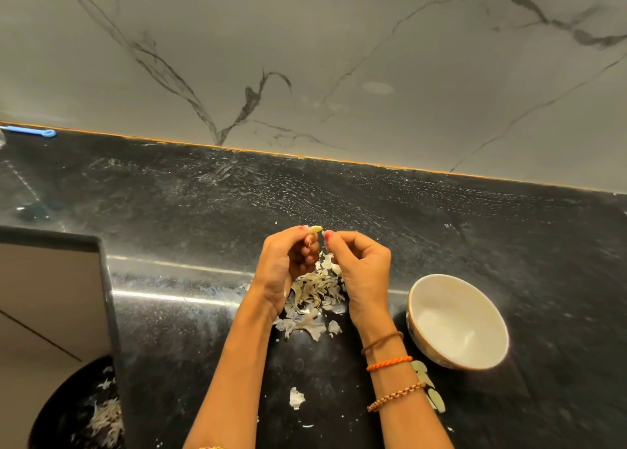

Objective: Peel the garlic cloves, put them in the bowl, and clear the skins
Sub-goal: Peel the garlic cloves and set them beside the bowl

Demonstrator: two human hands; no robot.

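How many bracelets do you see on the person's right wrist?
3, all on the right forearm: a thin brown cord nearest the hand, an orange braided band below it, and a beaded bracelet lowest. More may be hidden below the frame.

Dim warm light, wide-angle edge distortion

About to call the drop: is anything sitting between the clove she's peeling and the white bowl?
Nothing visible blocks it. The left hand pinches the garlic clove above the pile of skins; the bowl stands open on the counter to the right. Only the right hand, picking at the skin, lies on that side.
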